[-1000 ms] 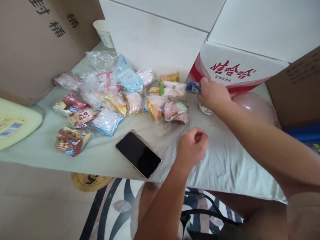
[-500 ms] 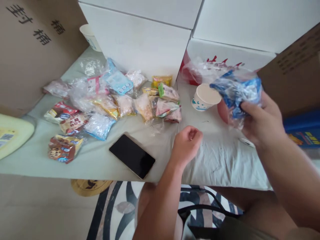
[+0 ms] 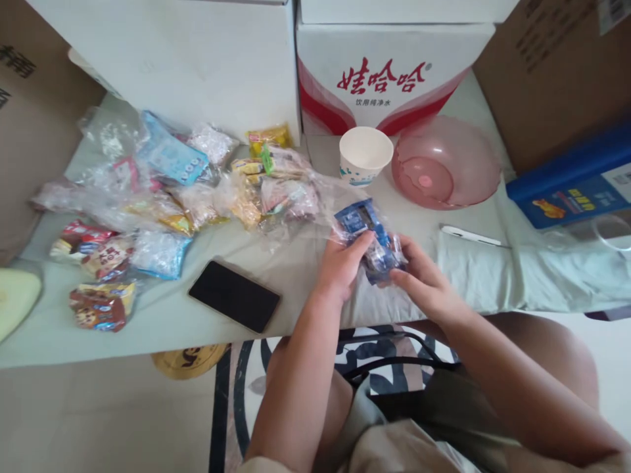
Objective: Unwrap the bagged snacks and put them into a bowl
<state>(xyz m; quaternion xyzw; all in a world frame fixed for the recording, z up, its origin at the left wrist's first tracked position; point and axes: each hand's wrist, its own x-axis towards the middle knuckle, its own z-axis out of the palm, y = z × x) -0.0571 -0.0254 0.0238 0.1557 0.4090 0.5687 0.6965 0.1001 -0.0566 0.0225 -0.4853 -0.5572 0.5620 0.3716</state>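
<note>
My left hand [image 3: 340, 266] and my right hand [image 3: 424, 282] both grip a clear plastic bag of blue-wrapped sweets [image 3: 371, 238] just above the table's front part. The left fingers pinch its left side, the right fingers close on its lower right. To the left lies a heap of snack packets in clear bags [image 3: 197, 190]. A black phone [image 3: 234, 305] lies face up near the front edge, left of my left hand.
A white paper cup [image 3: 365, 154] and a pink bowl [image 3: 444, 171] stand behind the bag. A red and white carton [image 3: 389, 72], white boxes and brown cartons line the back. A blue box [image 3: 572, 180] and a white pen [image 3: 470, 235] lie right.
My right hand brought the blue sweet bag down from the right to the table's front, and my left hand moved over and took hold of it too. The view shifted right.
</note>
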